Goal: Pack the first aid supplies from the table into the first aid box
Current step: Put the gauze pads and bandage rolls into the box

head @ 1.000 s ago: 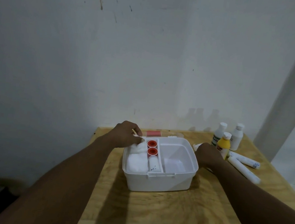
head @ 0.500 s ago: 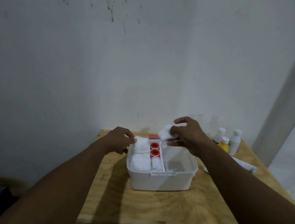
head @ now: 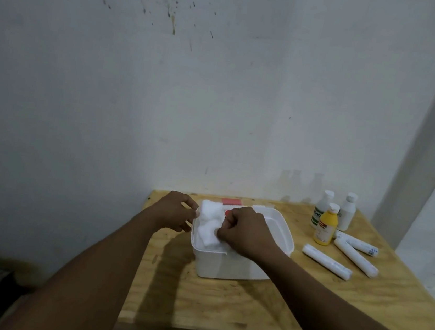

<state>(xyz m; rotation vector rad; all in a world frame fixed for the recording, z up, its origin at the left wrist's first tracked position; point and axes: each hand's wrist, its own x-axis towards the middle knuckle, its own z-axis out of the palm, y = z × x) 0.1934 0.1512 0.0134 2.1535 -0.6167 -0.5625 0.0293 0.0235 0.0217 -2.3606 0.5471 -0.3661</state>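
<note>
Both hands are at the left side of the white first aid box (head: 236,268): the right hand (head: 243,235) has its fingers curled shut on the soft white cotton (head: 210,224), and the left hand (head: 175,210) pinches the cotton's far left edge. To do this well, I think the hands should push the fluffy cotton down gently into the left part of the box so it sits flat below the rim. Three bottles (head: 326,227) and three white rolls (head: 326,265) wait on the table (head: 220,308), right of the box.
</note>
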